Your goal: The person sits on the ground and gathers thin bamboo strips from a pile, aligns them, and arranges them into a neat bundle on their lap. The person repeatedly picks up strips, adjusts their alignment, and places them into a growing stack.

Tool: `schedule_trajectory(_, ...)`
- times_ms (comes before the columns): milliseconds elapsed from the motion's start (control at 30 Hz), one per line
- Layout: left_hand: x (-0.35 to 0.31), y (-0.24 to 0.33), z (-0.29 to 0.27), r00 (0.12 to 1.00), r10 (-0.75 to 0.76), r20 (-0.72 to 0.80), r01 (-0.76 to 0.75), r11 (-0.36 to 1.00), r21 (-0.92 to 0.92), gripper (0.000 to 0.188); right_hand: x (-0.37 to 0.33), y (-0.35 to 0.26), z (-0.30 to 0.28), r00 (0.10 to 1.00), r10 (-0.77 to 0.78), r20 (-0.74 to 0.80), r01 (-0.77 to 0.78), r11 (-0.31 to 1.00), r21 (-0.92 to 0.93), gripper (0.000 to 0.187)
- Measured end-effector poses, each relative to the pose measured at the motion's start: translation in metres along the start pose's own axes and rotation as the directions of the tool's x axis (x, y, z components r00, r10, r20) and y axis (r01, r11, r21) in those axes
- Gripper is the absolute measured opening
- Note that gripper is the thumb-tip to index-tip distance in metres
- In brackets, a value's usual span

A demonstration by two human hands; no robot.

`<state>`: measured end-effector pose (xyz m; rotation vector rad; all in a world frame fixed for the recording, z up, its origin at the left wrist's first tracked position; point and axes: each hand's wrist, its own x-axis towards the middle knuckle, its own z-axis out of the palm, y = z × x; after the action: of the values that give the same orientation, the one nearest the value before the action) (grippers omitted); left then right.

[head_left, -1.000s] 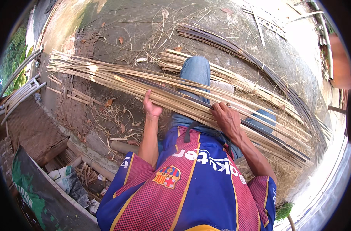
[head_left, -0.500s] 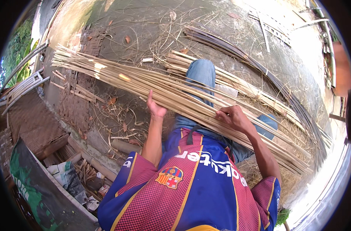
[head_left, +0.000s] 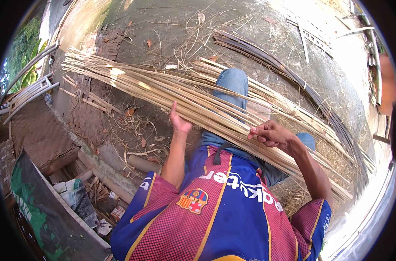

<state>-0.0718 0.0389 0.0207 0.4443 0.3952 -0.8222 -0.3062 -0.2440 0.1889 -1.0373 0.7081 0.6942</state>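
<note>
A long fanned bundle of pale bamboo strips (head_left: 158,87) slants across my lap from far left to near right. My left hand (head_left: 180,122) grips its near edge; the thumb points up along the side and the other fingers are hidden beneath the strips. On the right part of the bundle, my right hand (head_left: 272,134) is closed in a pinch at the strips, thumb and forefinger together. Which strips it pinches is hard to make out. The strips spread apart at their left ends.
Beyond my knee (head_left: 232,82), more pale strips (head_left: 289,108) lie on the ground, with a bundle of dark strips (head_left: 289,71) farther off. Thin curled shavings (head_left: 193,39) litter the floor. At left are a woven mat (head_left: 87,100), a pale rack (head_left: 30,95) and a dark green sheet (head_left: 41,213).
My right hand has shifted slightly right and turned, its elbow swinging outward. My left hand keeps its hold on the bundle. The whole view has moved a little.
</note>
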Motion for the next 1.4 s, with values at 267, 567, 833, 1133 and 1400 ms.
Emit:
schedule_trajectory(267, 0.000, -0.003, 0.000, 0.994, 0.010, 0.105, -0.006, 0.999, -0.041, 0.063, -0.030, 0.009, -0.039, 0.978, 0.195, 0.068, -0.198, 0.979, 0.053, 0.034)
schedule_trajectory(567, -0.001, -0.006, 0.009, 0.994, 0.036, 0.103, -0.024, 0.993, -0.117, 0.065, -0.027, 0.019, -0.003, 0.973, 0.206, 0.107, -0.206, 0.978, -0.008, 0.042)
schedule_trajectory(833, 0.000, -0.006, 0.010, 0.995, 0.073, 0.075, -0.067, 0.995, -0.076, 0.073, 0.009, 0.017, 0.039, 0.907, -0.338, -0.252, 0.130, 0.794, -0.594, 0.036)
schedule_trajectory(1133, 0.002, -0.007, 0.000, 0.995, 0.074, 0.071, -0.068, 0.994, -0.083, 0.065, -0.010, 0.045, 0.047, 0.827, -0.549, -0.124, 0.240, 0.543, -0.805, 0.039)
schedule_trajectory(1400, 0.010, -0.009, -0.006, 0.989, 0.139, -0.055, -0.139, 0.990, 0.010, 0.060, 0.022, -0.010, 0.006, 0.313, -0.904, -0.292, -0.140, 0.260, -0.955, 0.029)
